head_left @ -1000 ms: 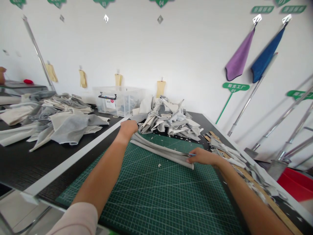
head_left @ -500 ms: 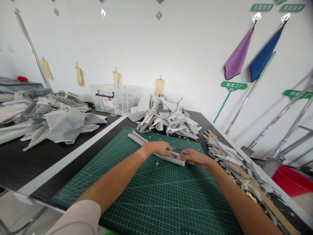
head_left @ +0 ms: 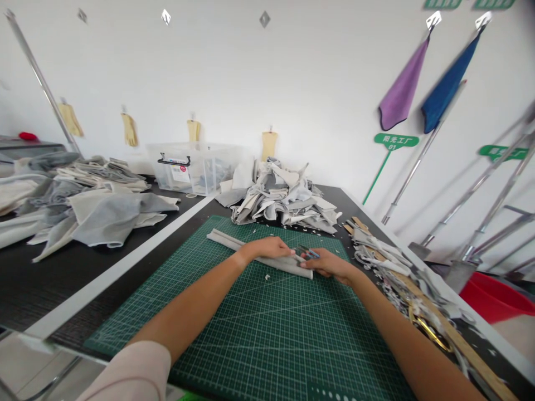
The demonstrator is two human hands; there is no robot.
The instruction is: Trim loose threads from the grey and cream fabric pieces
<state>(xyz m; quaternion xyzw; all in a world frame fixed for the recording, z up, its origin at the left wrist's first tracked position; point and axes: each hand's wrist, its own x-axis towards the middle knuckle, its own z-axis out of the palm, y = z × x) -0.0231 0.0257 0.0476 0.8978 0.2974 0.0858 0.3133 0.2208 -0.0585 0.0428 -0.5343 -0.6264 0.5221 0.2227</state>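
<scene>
Head view, left hand: the left hand [head_left: 268,248] is cupped over the rolled grey fabric [head_left: 251,248], pressing down; I can't tell whether its fingers close underneath.
Head view, right hand: the right hand [head_left: 330,265] comes in flat-ish from the right, fingertips at a small blue-handled tool [head_left: 307,253], possibly snips; too small to call a firm pinch.
Roll: it lies across the upper part of the green cutting mat [head_left: 254,340], between both hands. It looks light, soft and liable to unroll, so it's best held along its length, not at the loose ends.
Around: there's a heap of pale fabric offcuts [head_left: 284,196] beyond the mat, a clear plastic storage box [head_left: 196,171] behind, and a wooden ruler [head_left: 453,334] among scraps on the right.
</scene>
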